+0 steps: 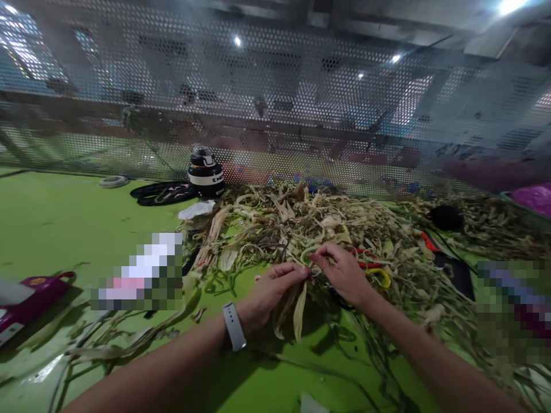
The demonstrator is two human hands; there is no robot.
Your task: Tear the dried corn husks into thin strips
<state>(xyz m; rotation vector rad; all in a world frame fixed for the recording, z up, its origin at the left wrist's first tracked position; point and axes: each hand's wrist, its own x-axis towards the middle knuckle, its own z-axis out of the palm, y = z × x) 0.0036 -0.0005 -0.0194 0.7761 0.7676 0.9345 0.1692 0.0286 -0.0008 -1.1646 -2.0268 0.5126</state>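
Observation:
My left hand (pixel 275 289), with a pale watch band (pixel 233 327) on the wrist, pinches the upper end of some dried leaf strips (pixel 300 312) that hang down below the fingers. Close beside it, my right hand (pixel 340 272) has thumb and index finger pressed together on a thin pale green strip (pixel 306 252) that curves up between the hands. Behind both hands spreads a large pile of dry leaves and stalks (pixel 284 215). Red handles (pixel 365 258) and a yellow loop (pixel 382 279) poke out of the pile beside my right hand.
A black bottle (pixel 206 175) stands at the back against a perforated metal screen (pixel 275 132). Left of it lie a black pouch (pixel 163 193) and a white roll (pixel 114 181) on the green table (pixel 64 223). A purple device (pixel 37 298) is at far left, a round black object (pixel 446 218) at right.

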